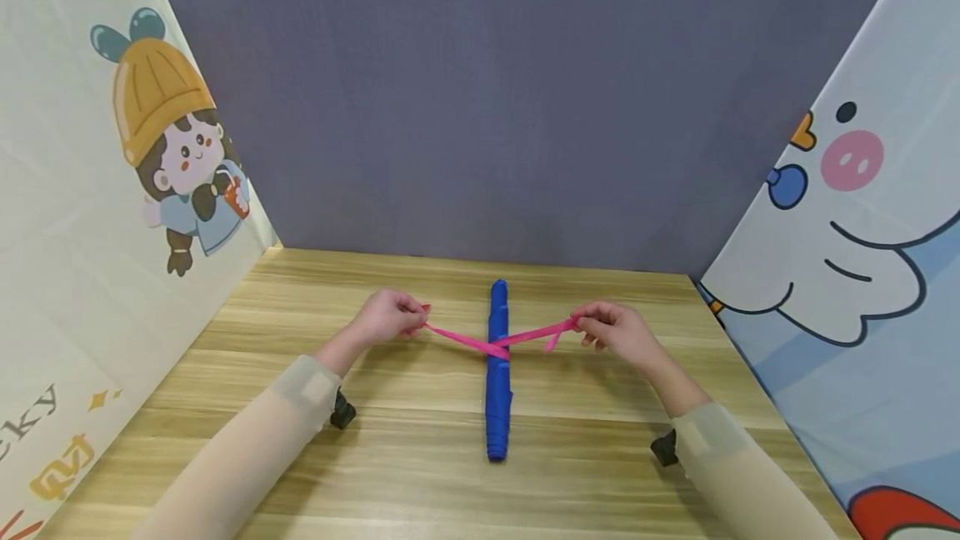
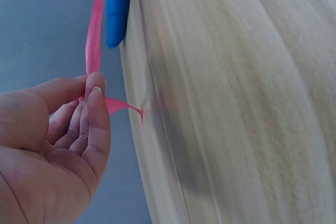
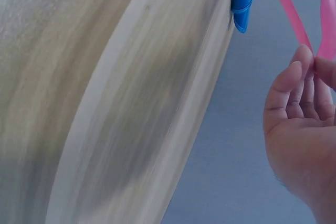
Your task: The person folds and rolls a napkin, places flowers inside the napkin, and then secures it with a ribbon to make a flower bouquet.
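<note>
A long blue roll (image 1: 497,407), tapered at its far end, lies lengthwise on the table in the head view. Around its middle passes a pink ribbon (image 1: 534,335), crossed over itself on top. My left hand (image 1: 387,317) pinches one end of the ribbon between thumb and index finger, off to the roll's left. In the left wrist view a short ribbon tail (image 2: 121,104) sticks out past those fingertips. On the other side my right hand (image 1: 611,327) pinches the other end, and a loose tail (image 1: 553,342) hangs beside it. Both ribbon lengths look stretched out sideways.
The wood-grain table (image 1: 420,473) ends at a dark grey panel (image 1: 480,107) at the back. Printed cartoon panels stand on the left (image 1: 67,215) and right (image 1: 870,273). Small black devices (image 1: 342,411) sit under both wrists.
</note>
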The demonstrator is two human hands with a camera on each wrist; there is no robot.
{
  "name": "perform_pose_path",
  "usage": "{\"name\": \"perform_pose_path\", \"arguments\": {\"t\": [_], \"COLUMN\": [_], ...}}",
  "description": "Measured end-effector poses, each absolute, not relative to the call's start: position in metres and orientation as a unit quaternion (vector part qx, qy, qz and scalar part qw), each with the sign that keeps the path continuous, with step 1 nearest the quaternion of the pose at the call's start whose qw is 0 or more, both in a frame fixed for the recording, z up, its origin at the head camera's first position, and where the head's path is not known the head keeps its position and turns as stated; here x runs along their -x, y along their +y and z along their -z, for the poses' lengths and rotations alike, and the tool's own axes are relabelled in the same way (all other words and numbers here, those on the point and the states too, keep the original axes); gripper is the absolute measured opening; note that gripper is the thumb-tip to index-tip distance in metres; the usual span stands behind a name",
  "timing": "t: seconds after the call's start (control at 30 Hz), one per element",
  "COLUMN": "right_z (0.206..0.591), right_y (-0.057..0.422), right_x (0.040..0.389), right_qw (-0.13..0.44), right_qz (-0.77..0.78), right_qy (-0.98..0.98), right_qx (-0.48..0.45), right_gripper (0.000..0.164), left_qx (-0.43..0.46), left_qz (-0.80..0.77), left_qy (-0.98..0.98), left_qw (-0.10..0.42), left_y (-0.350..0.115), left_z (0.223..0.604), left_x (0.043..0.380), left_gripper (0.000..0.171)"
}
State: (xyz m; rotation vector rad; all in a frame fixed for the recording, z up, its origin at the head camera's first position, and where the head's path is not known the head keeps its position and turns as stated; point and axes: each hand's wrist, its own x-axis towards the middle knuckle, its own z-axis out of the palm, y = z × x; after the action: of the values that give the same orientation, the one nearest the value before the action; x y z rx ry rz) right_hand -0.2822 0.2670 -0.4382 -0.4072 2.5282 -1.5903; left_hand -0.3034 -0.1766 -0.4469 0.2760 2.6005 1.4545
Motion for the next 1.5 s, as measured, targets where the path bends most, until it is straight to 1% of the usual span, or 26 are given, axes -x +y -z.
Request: {"name": "perform_pose_path", "arguments": {"t": [0.2, 0.33, 0.43, 0.5, 0.63, 0.73, 0.87, 1.0, 1.37, 1.5], "right_z": [0.435, 0.426, 0.418, 0.413, 0.405, 0.401, 0.399, 0.398, 0.401, 0.403], "right_y": [0.264, 0.257, 0.249, 0.244, 0.234, 0.228, 0.222, 0.22, 0.218, 0.219], "right_x": [0.283, 0.285, 0.288, 0.29, 0.291, 0.291, 0.29, 0.291, 0.29, 0.291], "right_qw": [0.066, 0.058, 0.054, 0.053, 0.056, 0.056, 0.054, 0.053, 0.046, 0.046], "right_qz": [0.524, 0.518, 0.518, 0.522, 0.537, 0.545, 0.552, 0.558, 0.559, 0.553], "right_qy": [0.839, 0.842, 0.84, 0.836, 0.825, 0.82, 0.815, 0.812, 0.809, 0.813], "right_qx": [0.131, 0.139, 0.151, 0.159, 0.164, 0.165, 0.166, 0.164, 0.176, 0.177], "right_gripper": [0.035, 0.032, 0.03, 0.029, 0.03, 0.032, 0.033, 0.031, 0.026, 0.026], "left_qx": [-0.083, -0.11, -0.139, -0.152, -0.163, -0.165, -0.164, -0.167, -0.159, -0.144], "left_qz": [-0.508, -0.534, -0.548, -0.553, -0.567, -0.562, -0.542, -0.531, -0.6, -0.617], "left_qy": [0.853, 0.832, 0.818, 0.812, 0.803, 0.808, 0.823, 0.83, 0.779, 0.765], "left_qw": [0.09, 0.109, 0.112, 0.107, 0.087, 0.066, 0.046, 0.045, 0.089, 0.116], "left_y": [-0.174, -0.163, -0.151, -0.142, -0.123, -0.11, -0.096, -0.085, -0.07, -0.069], "left_z": [0.442, 0.434, 0.426, 0.421, 0.411, 0.408, 0.414, 0.423, 0.438, 0.44], "left_x": [0.306, 0.311, 0.315, 0.317, 0.318, 0.318, 0.32, 0.323, 0.326, 0.326], "left_gripper": [0.02, 0.032, 0.038, 0.036, 0.026, 0.023, 0.023, 0.022, 0.024, 0.029]}}
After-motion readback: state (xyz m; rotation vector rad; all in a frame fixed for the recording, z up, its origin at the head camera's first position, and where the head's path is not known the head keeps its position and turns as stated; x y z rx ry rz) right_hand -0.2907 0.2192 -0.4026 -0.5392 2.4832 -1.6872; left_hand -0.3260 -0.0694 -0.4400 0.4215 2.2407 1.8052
